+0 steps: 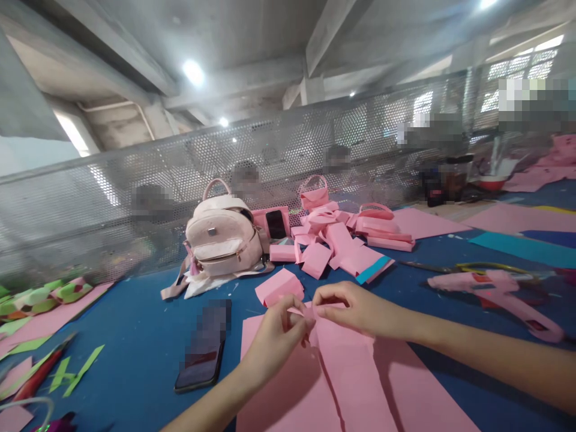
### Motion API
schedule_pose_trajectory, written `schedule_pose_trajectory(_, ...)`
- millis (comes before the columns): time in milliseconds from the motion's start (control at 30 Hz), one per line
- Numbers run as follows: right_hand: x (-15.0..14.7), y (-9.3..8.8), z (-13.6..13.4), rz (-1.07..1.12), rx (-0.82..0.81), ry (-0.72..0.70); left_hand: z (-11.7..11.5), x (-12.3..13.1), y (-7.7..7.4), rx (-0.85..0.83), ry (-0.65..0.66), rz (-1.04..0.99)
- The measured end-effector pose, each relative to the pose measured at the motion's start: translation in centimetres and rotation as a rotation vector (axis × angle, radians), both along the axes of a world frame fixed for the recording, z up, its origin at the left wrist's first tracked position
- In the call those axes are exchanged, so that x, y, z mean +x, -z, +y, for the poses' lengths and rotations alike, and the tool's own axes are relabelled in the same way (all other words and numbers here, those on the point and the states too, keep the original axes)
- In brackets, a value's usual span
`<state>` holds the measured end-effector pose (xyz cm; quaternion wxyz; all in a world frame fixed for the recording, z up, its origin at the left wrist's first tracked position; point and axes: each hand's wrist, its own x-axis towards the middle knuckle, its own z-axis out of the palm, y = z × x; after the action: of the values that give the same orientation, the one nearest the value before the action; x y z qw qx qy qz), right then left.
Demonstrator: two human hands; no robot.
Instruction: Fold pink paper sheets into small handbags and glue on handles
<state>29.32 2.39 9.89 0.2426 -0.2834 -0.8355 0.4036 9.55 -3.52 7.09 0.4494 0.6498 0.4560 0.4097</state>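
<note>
Both of my hands pinch the far edge of a pink paper sheet [351, 384] that lies on the blue table [135, 336] in front of me. My left hand [275, 339] is closed on the paper's edge from the left. My right hand [355, 306] pinches the same edge from the right, fingertips almost touching the left ones. A small folded pink paper piece [279, 287] lies just beyond my hands. The paper under my hands shows lengthwise folds.
A black phone [202, 354] lies left of the sheet. A pink backpack [222, 243] and a pile of folded pink paper bags [346, 240] sit further back. A pink glue gun [499, 297] lies at right. Green scraps and a red tool [40, 372] are at left. A mesh fence stands behind.
</note>
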Motion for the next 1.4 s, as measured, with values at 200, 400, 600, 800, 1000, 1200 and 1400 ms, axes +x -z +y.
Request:
schedule_pose_trajectory(200,-0.4,0.6,-0.5,-0.023,0.002,-0.016,-0.5,0.2,-1.1,0.162,0.054,0.151)
schedule_pose_trajectory(400,0.0,0.5,-0.5,0.003,-0.023,-0.098,-0.9,-0.2,-2.3,0.200,0.123,0.192)
schedule_pose_trajectory(600,0.0,0.7,-0.1,0.053,-0.002,-0.010,-0.6,0.3,-1.1,0.052,0.083,0.084)
schedule_pose_trajectory(800,0.8,1.4,1.5,0.111,0.098,0.190,0.0,-0.7,1.3,-0.115,0.106,0.046)
schedule_pose_trajectory(1000,2.3,1.4,2.4,0.018,0.283,0.245,0.4,-3.6,1.7,0.028,-0.010,0.190)
schedule_pose_trajectory(1200,2.6,1.2,1.3,-0.144,0.684,0.099,0.8,-3.8,0.7,0.223,-0.060,0.435)
schedule_pose_trajectory(1400,1.7,1.7,1.7,-0.221,1.107,0.017,1.9,-2.6,0.2,0.532,-0.121,0.708)
